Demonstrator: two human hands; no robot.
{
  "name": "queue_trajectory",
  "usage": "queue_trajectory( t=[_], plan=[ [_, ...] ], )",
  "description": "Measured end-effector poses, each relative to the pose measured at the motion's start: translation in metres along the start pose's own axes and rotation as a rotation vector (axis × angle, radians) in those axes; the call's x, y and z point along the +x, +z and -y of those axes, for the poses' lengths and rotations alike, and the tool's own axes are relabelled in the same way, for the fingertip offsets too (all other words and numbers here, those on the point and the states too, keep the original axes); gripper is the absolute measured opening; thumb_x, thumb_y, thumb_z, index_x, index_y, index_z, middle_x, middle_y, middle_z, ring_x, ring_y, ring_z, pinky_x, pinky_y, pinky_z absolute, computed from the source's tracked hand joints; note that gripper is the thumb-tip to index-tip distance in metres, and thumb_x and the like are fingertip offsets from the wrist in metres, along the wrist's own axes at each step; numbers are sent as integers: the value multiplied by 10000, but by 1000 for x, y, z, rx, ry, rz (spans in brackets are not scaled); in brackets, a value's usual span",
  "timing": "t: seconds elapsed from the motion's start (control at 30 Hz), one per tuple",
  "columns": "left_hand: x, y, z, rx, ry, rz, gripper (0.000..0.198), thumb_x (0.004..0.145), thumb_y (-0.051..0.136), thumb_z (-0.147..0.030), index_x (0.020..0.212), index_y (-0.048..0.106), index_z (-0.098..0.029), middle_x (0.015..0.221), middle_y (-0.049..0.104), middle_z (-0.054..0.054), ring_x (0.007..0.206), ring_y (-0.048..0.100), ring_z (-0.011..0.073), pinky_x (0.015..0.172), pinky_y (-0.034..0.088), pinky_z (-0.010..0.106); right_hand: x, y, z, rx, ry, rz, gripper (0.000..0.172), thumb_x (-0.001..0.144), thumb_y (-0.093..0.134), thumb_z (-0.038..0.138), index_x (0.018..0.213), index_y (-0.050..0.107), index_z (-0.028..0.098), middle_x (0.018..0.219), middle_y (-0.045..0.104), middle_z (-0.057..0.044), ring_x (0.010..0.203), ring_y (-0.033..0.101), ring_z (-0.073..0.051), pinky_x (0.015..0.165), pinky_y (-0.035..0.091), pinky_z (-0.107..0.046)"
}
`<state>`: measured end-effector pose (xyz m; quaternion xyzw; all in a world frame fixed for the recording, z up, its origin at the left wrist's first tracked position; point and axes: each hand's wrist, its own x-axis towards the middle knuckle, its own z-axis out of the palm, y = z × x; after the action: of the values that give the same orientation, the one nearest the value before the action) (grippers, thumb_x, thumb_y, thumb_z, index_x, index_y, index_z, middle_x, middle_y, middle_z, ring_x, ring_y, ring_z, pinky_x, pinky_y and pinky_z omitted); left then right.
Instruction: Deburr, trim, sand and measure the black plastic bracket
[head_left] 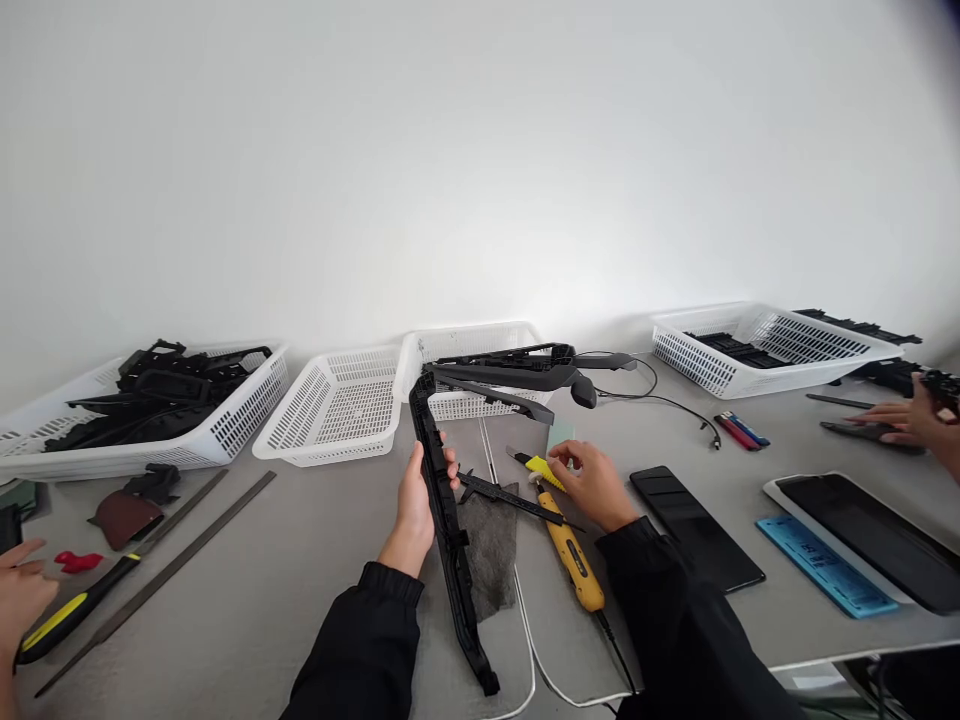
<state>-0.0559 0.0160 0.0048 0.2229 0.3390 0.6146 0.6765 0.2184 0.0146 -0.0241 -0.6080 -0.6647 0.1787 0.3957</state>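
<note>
Gripped around its upper part by the left hand (417, 497), the long black trim strip (448, 520) runs from lower centre up toward the middle white basket (330, 408). Its lower end (484, 680) hangs near the table edge unsupported, so a twist could slip it or sweep the grey cloth (491, 545). Right hand (592, 483), fingers curled and pinched on the yellow-tipped knife (541, 467), rests beside the yellow tool (571, 550); a blade slip toward the caliper (510, 497) is the likely risk.

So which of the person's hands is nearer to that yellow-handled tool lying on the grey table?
Right. The right hand rests at the yellow-handled tool, fingertips by its tip; the left hand grips the long black plastic strip further left.
</note>
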Motion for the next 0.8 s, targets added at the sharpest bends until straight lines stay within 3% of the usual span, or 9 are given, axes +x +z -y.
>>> queue_trajectory(
  t=[0.17, 0.37, 0.63, 0.8],
  plan=[
    [0, -1, 1, -7, -2, 2, 370, 981, 732, -463, 1162, 720, -141, 807, 679, 25, 599, 585, 122, 506, 489, 219, -19, -6, -13, -44, -45, 37, 235, 917, 632, 413, 958, 726, 201, 998, 760, -102, 982, 619, -309, 869, 483, -433],
    [1, -1, 4, -3, -25, 5, 370, 1014, 686, -451, 1202, 707, -132, 812, 677, 30, 599, 576, 123, 509, 487, 223, -36, -4, -21, -52, -16, 56, 317, 872, 705, 351, 1155, 754, 217, 1148, 777, -97, 1079, 657, -330, 969, 513, -479],
    [-2, 1, 9, -6, -30, 34, 504, 983, 681, -535, 1258, 706, -114, 818, 687, 43, 595, 561, 130, 511, 472, 238, -35, -2, -26, 22, 140, -91, 348, 896, 583, 454, 1096, 740, 218, 1100, 812, -117, 1039, 723, -325, 890, 520, -414],
    [-3, 2, 13, 4, -38, 43, 544, 916, 719, -473, 1321, 672, -112, 806, 697, 41, 603, 563, 138, 526, 457, 243, -35, -11, -24, 134, 221, -170, 434, 945, 502, 556, 948, 748, 199, 809, 761, -78, 759, 672, -269, 694, 478, -353]
  ],
)
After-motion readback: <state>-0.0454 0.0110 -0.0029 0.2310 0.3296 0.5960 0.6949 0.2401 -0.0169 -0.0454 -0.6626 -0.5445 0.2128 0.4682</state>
